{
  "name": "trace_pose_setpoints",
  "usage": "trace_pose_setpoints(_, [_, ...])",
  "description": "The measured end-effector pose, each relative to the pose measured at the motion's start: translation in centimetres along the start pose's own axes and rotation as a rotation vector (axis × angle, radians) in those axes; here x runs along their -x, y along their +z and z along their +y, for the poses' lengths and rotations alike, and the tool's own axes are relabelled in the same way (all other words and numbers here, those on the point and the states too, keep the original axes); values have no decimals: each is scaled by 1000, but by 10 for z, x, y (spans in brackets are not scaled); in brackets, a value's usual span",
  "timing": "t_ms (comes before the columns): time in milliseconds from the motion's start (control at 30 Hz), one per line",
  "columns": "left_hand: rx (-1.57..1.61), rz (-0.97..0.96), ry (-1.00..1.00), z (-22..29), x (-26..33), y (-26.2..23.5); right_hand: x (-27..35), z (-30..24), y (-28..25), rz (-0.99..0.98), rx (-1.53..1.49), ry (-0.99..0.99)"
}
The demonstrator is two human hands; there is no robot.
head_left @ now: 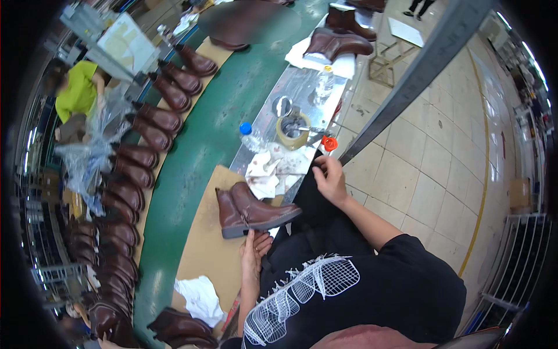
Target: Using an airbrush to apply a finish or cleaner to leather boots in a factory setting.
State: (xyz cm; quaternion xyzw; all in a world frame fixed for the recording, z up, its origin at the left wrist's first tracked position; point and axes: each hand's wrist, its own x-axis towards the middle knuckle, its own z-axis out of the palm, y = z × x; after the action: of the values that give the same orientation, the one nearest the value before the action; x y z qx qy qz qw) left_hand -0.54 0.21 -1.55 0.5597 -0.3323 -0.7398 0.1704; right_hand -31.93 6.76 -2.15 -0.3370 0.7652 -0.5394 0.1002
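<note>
A brown leather ankle boot (256, 208) with a strap lies tilted over the brown board, its toe pointing right. My left hand (253, 249) grips it from below at the sole, with the thumb up against its side. To the right, over my dark trousers, my right hand (331, 181) is held with its fingers curled in; whatever may be between them is too small to make out. Just beyond that hand is a red ring-shaped cap (329, 143). Stained white cloths (264, 174) lie on the metal bench beyond the boot.
A tub (293, 129) with dark contents, a blue-capped bottle (251, 137) and a yellow-capped bottle (325, 81) stand on the bench (270, 87). Several boots (157, 119) line the far side of the green belt (192, 151). A grey post (418, 75) slants at right. A person (78, 90) works far left.
</note>
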Motion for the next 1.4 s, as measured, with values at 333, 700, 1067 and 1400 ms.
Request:
trace_pose_setpoints(333, [159,85,-30,15,1,22,-60,33,4,70,254,-233])
trace_pose_setpoints(700, [412,-17,-203,26,-7,22,-107,50,18,83,317,-10])
trace_pose_setpoints(1067, [423,167,-200,31,-18,37,-122,24,-13,146,287,-205])
trace_pose_setpoints(1400, [477,91,62,30,2,27,-96,-51,-66,-265,-225,-122])
